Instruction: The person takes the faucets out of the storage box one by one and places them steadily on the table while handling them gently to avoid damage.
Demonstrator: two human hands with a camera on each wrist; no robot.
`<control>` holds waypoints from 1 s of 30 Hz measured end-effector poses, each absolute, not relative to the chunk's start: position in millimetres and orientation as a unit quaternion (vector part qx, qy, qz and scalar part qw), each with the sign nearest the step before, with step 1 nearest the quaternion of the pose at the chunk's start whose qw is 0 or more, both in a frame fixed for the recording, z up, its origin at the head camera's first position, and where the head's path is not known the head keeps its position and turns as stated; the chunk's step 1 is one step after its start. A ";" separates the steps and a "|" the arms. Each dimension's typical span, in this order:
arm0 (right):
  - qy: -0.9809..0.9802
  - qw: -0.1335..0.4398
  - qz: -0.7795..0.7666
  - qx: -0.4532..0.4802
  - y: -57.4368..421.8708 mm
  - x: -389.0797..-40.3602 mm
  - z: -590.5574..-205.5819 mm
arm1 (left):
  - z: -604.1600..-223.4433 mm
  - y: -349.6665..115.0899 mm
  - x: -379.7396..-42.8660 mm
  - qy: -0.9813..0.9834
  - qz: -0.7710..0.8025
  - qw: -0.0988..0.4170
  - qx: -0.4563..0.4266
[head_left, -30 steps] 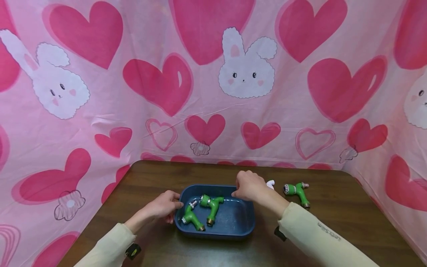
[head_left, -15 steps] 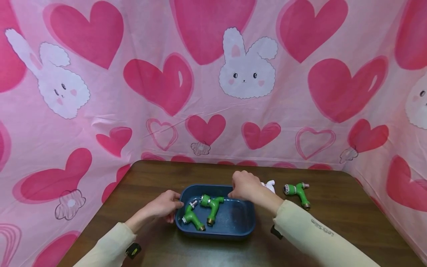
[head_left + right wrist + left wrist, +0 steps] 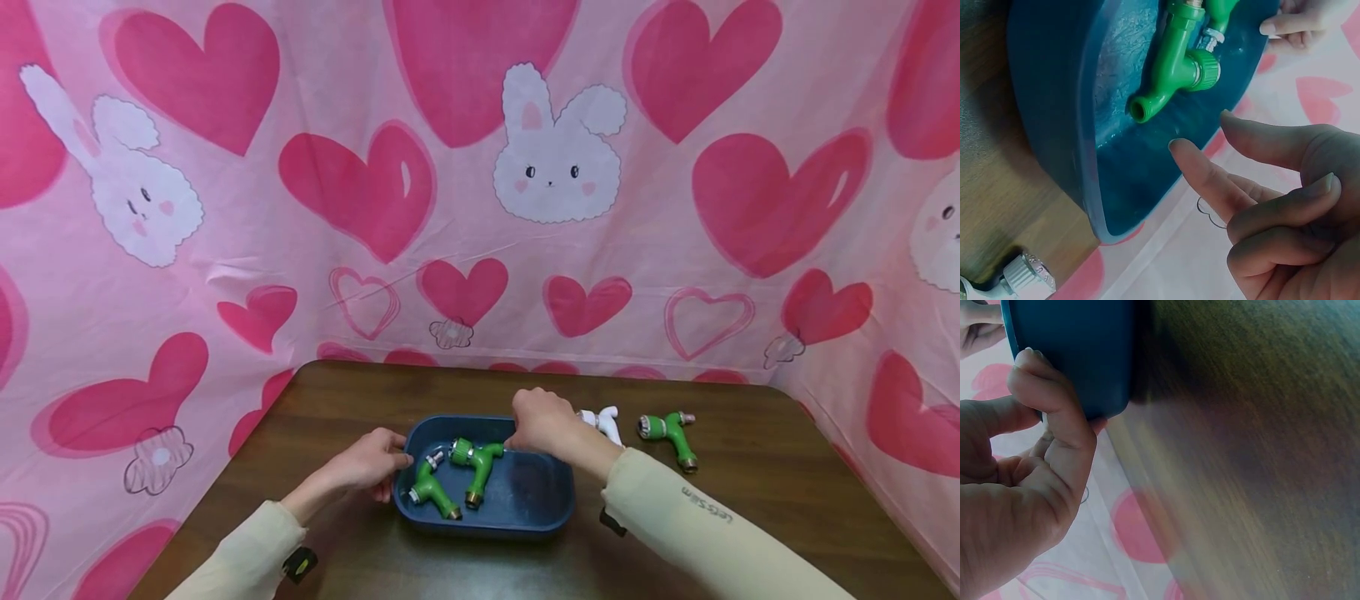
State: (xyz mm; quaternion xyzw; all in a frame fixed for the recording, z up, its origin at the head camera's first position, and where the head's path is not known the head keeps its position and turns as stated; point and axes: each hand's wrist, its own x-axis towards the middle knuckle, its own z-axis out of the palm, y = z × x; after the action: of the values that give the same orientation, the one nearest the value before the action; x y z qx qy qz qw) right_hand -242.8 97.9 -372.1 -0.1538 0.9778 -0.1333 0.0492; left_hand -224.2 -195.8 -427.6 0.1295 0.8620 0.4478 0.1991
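Observation:
Two green faucets, one with a ribbed knob [image 3: 477, 471] and one lying lower left [image 3: 435, 490], rest in a dark blue plastic basin [image 3: 517, 525]. My left hand [image 3: 369, 461] grips the basin's left rim between thumb and fingers, as the left wrist view also shows. Over the back rim, right of the middle, is my right hand [image 3: 546, 425]. In the right wrist view its thumb and index finger [image 3: 1207, 178] are spread apart, with nothing held between them, and the other fingers bend loosely. The nearer green faucet [image 3: 1172, 78] lies a short way from the fingertips.
On the brown wooden table [image 3: 360, 392], right of the basin, lie a white faucet [image 3: 606, 423], partly hidden by the right arm, and another green faucet [image 3: 672, 433]. A pink cloth with hearts and rabbits [image 3: 465, 217] hangs behind and at both sides.
My right hand has moved left along the basin's back rim, uncovering more of the white faucet. The left hand, the basin and the faucets stay where they were.

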 end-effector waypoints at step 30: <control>0.978 0.083 -0.092 -0.167 71.5 -245.7 -388.4 | -425.2 -195.1 -223.8 0.864 0.443 0.195 0.140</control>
State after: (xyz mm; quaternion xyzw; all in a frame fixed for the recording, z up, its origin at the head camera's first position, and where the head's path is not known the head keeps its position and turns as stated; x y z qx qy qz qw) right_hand -245.7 71.5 -388.4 -0.1673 0.9781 -0.0916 0.0829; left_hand -223.8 -195.1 -425.2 0.1405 0.8635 0.4434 0.1950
